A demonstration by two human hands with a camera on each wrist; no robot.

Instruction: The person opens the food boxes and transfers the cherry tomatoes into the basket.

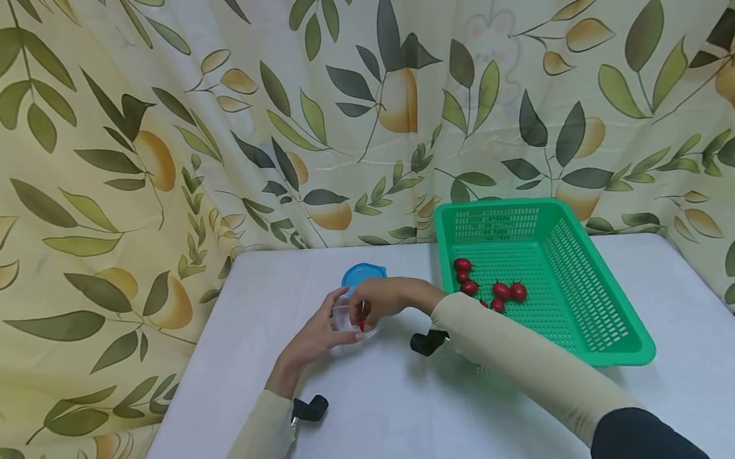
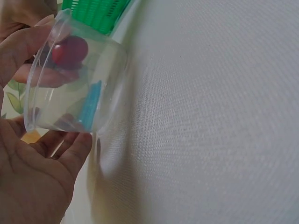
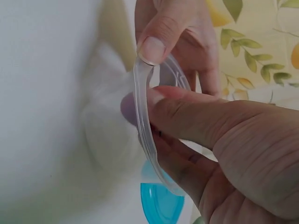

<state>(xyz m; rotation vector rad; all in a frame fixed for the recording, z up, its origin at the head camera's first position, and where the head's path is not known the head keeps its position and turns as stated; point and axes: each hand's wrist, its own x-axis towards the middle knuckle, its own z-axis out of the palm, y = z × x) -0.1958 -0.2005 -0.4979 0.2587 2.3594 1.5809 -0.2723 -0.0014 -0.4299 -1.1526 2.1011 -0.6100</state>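
A clear plastic tub [image 1: 343, 318] stands on the table with its mouth up, and my left hand [image 1: 311, 340] grips it, thumb on the near side of the rim and fingers round the far side. My right hand [image 1: 380, 301] reaches into the mouth of the tub. Between its thumb and fingers it pinches a red cherry tomato [image 2: 70, 50], seen through the tub wall in the left wrist view. Just behind the tub lies a blue lid [image 1: 364, 274]. The tub's bottom is partly hidden by the hands.
To the right stands a green perforated plastic basket [image 1: 627, 329] with several cherry tomatoes [image 1: 502, 291] toward its left side. My right forearm crosses over the basket's near left corner. A leaf-patterned curtain [image 1: 362, 151] hangs behind the white-covered table [image 1: 381, 427].
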